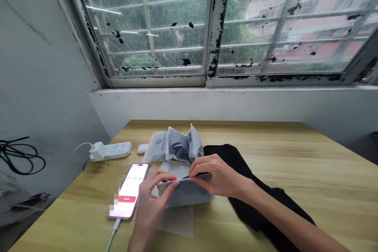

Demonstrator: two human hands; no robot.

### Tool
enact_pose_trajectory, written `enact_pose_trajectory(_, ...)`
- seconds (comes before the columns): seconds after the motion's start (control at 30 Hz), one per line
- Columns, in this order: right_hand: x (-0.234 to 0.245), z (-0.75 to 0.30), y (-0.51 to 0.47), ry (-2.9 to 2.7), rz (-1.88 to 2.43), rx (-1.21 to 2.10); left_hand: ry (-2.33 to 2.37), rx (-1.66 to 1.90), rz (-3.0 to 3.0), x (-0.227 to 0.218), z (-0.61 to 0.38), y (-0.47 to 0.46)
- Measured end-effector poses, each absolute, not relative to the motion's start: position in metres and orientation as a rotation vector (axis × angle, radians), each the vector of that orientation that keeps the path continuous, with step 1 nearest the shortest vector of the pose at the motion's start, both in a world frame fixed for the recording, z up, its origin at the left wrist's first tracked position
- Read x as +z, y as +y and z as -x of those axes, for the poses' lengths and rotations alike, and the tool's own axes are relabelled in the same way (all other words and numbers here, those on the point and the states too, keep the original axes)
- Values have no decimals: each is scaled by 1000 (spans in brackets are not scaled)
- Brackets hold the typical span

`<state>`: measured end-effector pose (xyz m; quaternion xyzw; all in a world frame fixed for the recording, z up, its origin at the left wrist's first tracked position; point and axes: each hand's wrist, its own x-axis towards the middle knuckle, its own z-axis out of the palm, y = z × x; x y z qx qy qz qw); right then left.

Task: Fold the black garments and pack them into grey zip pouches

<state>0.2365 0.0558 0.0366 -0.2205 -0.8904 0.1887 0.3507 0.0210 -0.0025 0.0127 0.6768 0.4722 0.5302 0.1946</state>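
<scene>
A frosted plastic bag (190, 193) with something grey inside is held tilted just above the table. At its upper edge, my left hand (152, 197) pinches the left part between thumb and fingers. Closed on the same edge farther right is my right hand (218, 175), where a dark strip shows by the fingers. Beneath lies a flat, translucent plastic sheet or bag (178, 220). Several filled frosted bags (178, 145) lean together behind my hands, one printed with dark lettering. Black cloth (228, 155) stretches under my right forearm.
On the left lies a lit phone (128, 193) showing a timer, with a charging cable (113, 232) at its lower end. A white power strip (116, 150) with a plugged-in charger is behind it. A small white object (142, 149) sits beside the bags. The wooden table (295, 157) meets a windowed wall.
</scene>
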Motion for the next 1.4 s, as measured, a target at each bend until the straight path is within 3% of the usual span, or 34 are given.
enact_pose_trajectory(0.37,46,-236,48,-2365,696,344,1397,1520,-1877,9,-12,-9)
enact_pose_trajectory(0.63,33,-222,43,-2354,539,132,1329,1526,-1865,3,-15,-10)
enact_pose_trajectory(1.4,20,-295,6,-2184,901,164,1335,1580,-1881,-3,-3,-10)
